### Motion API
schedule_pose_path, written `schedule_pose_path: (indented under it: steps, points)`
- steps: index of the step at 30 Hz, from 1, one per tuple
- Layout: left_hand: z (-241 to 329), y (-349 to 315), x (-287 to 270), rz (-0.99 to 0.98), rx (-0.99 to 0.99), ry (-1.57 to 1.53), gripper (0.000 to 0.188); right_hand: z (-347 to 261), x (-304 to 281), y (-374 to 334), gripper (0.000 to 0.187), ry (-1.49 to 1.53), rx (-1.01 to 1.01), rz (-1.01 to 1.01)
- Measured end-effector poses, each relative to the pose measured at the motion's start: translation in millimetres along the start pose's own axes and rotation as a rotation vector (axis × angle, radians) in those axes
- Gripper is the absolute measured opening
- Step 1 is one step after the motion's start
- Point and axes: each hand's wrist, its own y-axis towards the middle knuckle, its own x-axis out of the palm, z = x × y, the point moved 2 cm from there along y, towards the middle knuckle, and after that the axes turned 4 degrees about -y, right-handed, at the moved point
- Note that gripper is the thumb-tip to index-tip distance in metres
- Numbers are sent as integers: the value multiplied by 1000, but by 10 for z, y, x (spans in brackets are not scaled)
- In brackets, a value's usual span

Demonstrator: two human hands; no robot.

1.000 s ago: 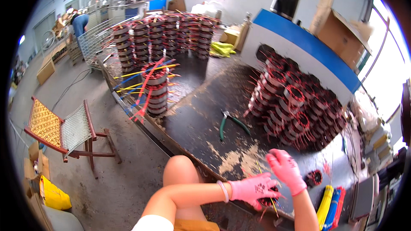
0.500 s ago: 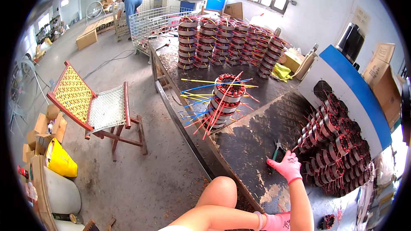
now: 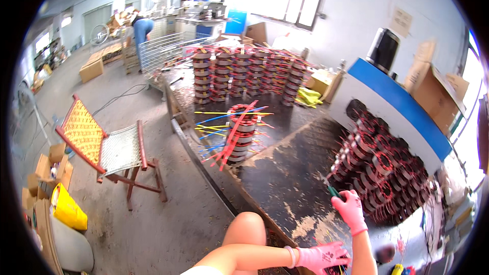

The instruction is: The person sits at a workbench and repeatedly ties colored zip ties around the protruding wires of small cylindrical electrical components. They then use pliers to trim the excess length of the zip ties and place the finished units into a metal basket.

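My right hand (image 3: 351,211), in a pink glove, is closed round the green handles of pliers (image 3: 333,191). Their metal jaws point away from me, close to the tabletop. My left hand (image 3: 322,256), also gloved in pink, reaches across my lap at the lower edge. Its fingers are stretched out over a wound motor stator (image 3: 340,269), mostly hidden below the hand and cut off by the picture edge. Right of the pliers lies a big heap of stators (image 3: 382,165) with red windings. A stack of stators (image 3: 241,137) with long red, blue and yellow wires stands mid-table.
Several tall stator stacks (image 3: 222,74) line the far side of the dark worn table (image 3: 275,165). A blue and white machine (image 3: 407,109) stands behind the heap. On the left floor is a woven chair (image 3: 119,153). Another person (image 3: 141,33) bends near a wire cart (image 3: 165,53).
My right hand has taken hold of the pliers, which lay on the table. My left hand has come further into view, over a stator. The whole view has shifted.
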Motion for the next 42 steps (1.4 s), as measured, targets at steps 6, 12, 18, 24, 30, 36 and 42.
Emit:
schedule_pose_path:
  steps: [6,12,18,24,30,36,42]
  points:
    - [-109,127,-503,20,-87,-30,83,943,-649,-1414,67,1446,292,-281]
    - [-206,389,-494,-172,-194,32,90,1635,-655,-2861,66,1739,586,-275]
    - [-285,475,-392,-288,-214,56,91,1552,-518,-3208,61,1601,548,-317]
    - [-341,468,-383,-290,-210,43,95,1525,-381,-2950,51,1403,737,-458]
    - [-391,515,-419,-311,-196,-17,95,1503,-411,-2792,64,1347,731,-492]
    - [-400,513,-404,-295,-204,-37,94,1476,-446,-2754,66,1333,778,-488]
    - [-426,490,-406,-285,-193,-44,94,1449,-456,-2719,62,1315,813,-484]
